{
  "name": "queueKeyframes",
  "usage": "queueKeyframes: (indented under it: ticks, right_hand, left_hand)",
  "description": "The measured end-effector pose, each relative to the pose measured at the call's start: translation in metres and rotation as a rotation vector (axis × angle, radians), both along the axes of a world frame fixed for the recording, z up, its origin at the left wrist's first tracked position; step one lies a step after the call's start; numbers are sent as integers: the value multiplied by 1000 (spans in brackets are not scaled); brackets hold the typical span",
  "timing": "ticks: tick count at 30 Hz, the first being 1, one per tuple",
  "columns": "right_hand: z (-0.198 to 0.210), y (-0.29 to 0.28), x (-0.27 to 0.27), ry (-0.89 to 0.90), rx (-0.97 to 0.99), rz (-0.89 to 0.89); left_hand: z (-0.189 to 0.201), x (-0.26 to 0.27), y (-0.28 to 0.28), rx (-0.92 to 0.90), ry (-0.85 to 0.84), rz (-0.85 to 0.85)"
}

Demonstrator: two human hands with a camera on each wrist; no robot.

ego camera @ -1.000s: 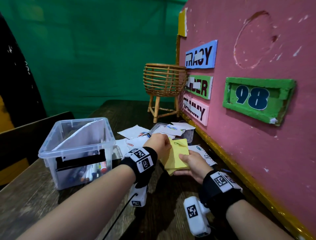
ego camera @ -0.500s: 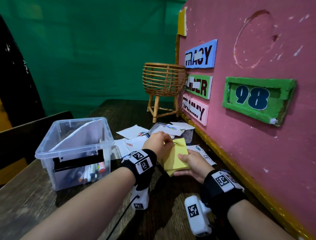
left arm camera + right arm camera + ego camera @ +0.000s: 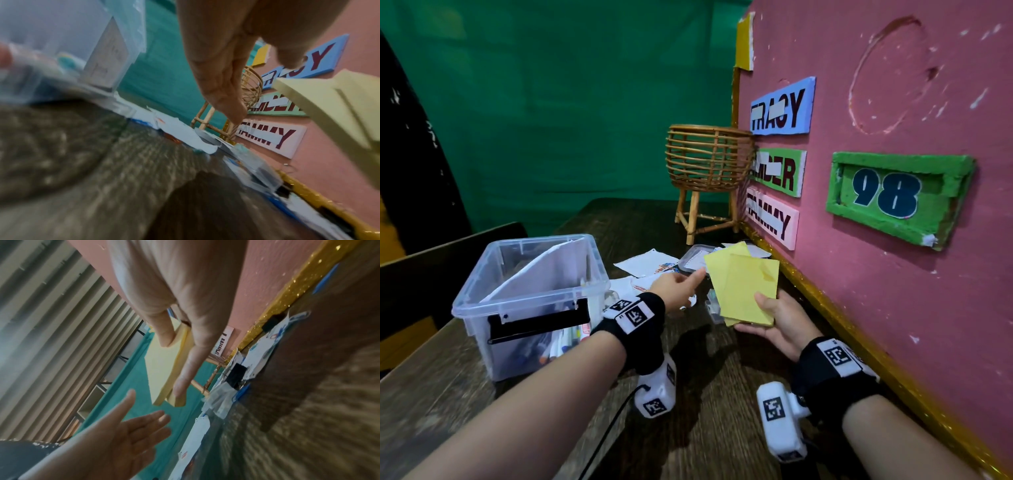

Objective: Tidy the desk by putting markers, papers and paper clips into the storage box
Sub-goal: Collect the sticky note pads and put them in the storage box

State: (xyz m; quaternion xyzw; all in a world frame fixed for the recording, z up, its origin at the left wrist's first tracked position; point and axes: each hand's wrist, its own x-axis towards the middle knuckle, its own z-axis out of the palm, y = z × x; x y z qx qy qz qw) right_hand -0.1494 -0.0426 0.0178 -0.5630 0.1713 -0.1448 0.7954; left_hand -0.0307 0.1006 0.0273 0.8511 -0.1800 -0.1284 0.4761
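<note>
My right hand (image 3: 774,317) grips a stack of yellow papers (image 3: 748,286) by its lower edge, thumb on top, lifted above the desk; the same yellow papers (image 3: 162,366) show between thumb and fingers in the right wrist view. My left hand (image 3: 681,284) hovers just left of the stack with straight fingers and holds nothing; the left hand (image 3: 127,431) shows an open palm there. The clear storage box (image 3: 482,298) stands at the left with white paper and markers (image 3: 561,346) inside. White papers (image 3: 643,262) and a paper clip (image 3: 637,287) lie on the desk beyond my hands.
A wicker basket on legs (image 3: 707,164) stands at the back by the pink board (image 3: 876,240), which walls off the right side. A small clear tray (image 3: 693,260) sits among the papers. A dark chair back (image 3: 448,250) is behind the box.
The right hand has raised the yellow stack off the desk and fanned it. The left hand has let go of it and drawn back to the left, fingers now straight.
</note>
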Motion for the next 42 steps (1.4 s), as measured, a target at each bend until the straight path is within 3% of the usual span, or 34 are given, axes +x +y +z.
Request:
queueKeyframes:
  ticks: [3, 6, 10, 15, 22, 24, 26, 30, 34, 42]
  right_hand:
    - [0, 12, 3, -39, -54, 105]
    - [-3, 22, 8, 8, -246, 114]
    - [-4, 21, 14, 70, -473, 77]
    - [-7, 22, 18, 33, -540, 134]
    - [-8, 19, 15, 134, -835, 108]
    - [-7, 20, 14, 142, -835, 112]
    - [-9, 17, 13, 106, -716, 199]
    - [-16, 4, 13, 124, -800, 341]
    - [-13, 9, 19, 61, -951, 151]
    - [1, 24, 1, -71, -971, 178]
  left_hand:
    - [-1, -13, -6, -156, 166, -144]
    - [-1, -16, -2, -295, 92, -143]
    - [-3, -14, 7, -347, 69, -211]
    - [0, -14, 17, -237, -57, -272]
    - [5, -30, 17, 23, -274, -317]
    - [7, -30, 18, 130, -335, -335]
    - [7, -26, 20, 196, -367, -303]
    - [6, -22, 20, 153, -348, -286]
    - [1, -25, 18, 75, -393, -266]
    - [18, -33, 31, 34, -359, -280]
